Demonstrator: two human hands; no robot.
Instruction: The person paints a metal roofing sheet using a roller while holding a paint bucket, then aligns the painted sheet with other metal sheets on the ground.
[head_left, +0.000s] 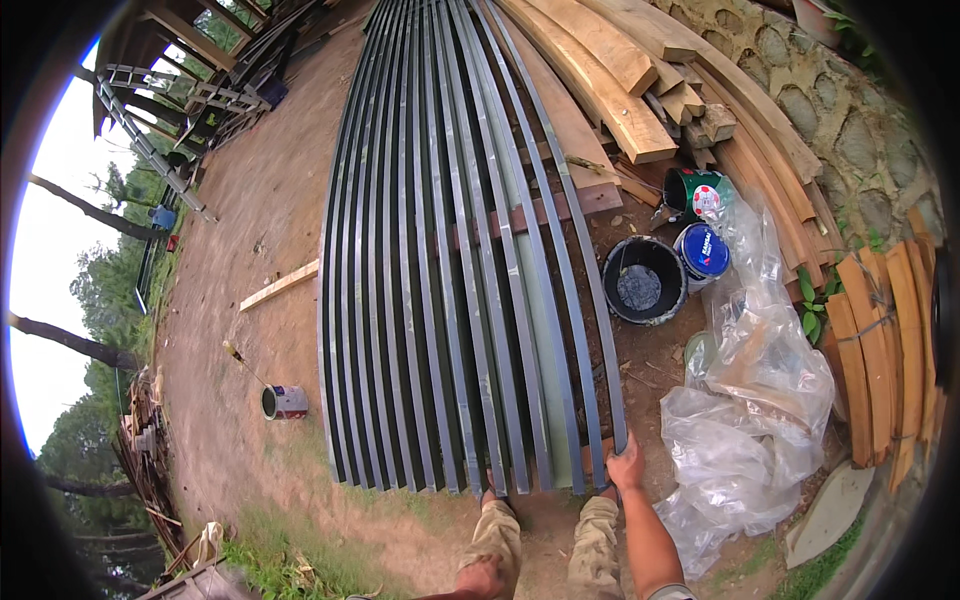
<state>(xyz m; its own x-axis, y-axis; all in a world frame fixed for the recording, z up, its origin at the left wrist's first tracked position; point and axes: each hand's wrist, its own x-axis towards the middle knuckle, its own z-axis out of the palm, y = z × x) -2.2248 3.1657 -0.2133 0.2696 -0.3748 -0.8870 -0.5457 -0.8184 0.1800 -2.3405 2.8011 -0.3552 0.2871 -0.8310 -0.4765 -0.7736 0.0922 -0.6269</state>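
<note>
Long dark grey metal bars [420, 250] lie side by side and run away from me, over a wooden crosspiece [545, 212]. My right hand [626, 466] is closed round the near end of the rightmost bar [600, 330], which stands a little apart from the others. Low in the picture, my left hand [482, 577] is by my left trouser leg [493, 535]; its fingers cannot be made out. Both my feet are at the near ends of the bars, partly hidden by them.
Right of the bars stand a black bucket [645, 280], a blue-lidded pail [702, 252] and a green can [690, 195]. Crumpled clear plastic sheeting [740, 400] and stacked timber [600, 75] lie beyond. On the left are a small paint can [284, 403] and a wooden strip [280, 286].
</note>
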